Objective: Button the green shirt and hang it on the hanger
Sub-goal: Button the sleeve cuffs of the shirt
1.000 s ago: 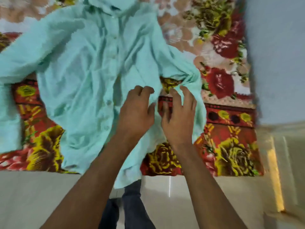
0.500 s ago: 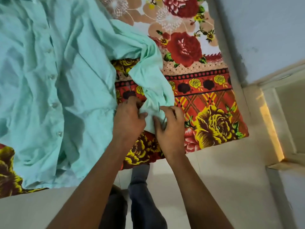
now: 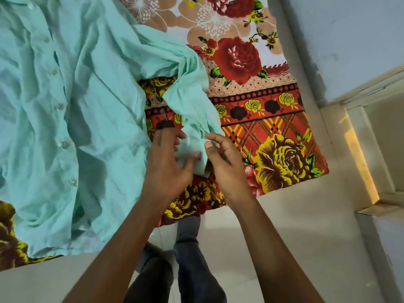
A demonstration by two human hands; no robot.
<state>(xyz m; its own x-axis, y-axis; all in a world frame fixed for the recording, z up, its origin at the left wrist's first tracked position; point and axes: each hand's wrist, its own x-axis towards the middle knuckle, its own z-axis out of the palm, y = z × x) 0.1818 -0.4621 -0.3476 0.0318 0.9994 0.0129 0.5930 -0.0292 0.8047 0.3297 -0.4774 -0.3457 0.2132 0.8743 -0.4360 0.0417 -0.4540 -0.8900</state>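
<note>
Both hands, left [image 3: 166, 165] and right [image 3: 223, 165], lay loosely spread on the shirt's [image 3: 72, 119] cuff [image 3: 192, 149], gripping nothing.

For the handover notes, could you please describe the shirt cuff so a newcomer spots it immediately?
The green shirt lies spread on the flowered bedsheet. Its one sleeve runs toward the sheet's near edge. The cuff is the sleeve's end, between the left hand and right hand.
</note>
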